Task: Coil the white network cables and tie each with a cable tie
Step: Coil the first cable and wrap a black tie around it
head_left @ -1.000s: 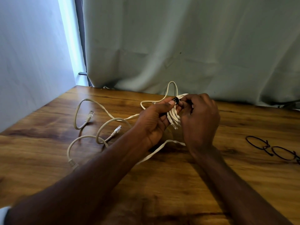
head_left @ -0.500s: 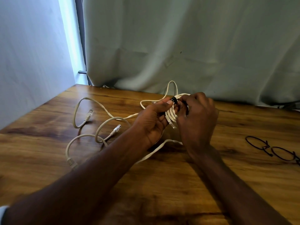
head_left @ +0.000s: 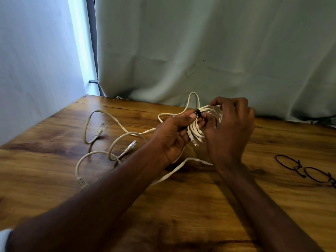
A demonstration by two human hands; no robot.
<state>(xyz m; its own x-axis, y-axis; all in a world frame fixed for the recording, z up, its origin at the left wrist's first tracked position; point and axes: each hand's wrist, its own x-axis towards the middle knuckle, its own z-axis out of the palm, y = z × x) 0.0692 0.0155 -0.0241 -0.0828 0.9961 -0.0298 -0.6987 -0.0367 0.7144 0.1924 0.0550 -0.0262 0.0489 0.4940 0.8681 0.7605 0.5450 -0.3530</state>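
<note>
Wooden table (head_left: 54, 179) against pale curtain (head_left: 200, 51). Far left: loose white cables (head_left: 94, 155) sprawled flat, uncoiled. Centre: left hand (head_left: 172, 137) curled round coiled cable bundle (head_left: 198, 131), thumb pinching black cable tie (head_left: 197, 112). Right hand (head_left: 231, 128) curled on same bundle. Tying step, apparently; next: cinch tie snug. Far right: spare black ties (head_left: 307, 170) lying flat.

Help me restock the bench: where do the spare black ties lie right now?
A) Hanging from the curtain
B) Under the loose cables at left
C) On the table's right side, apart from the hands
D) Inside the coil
C: the spare ties lie as black loops on the table at right, clear of both hands; the loose cables at left show none.
</note>
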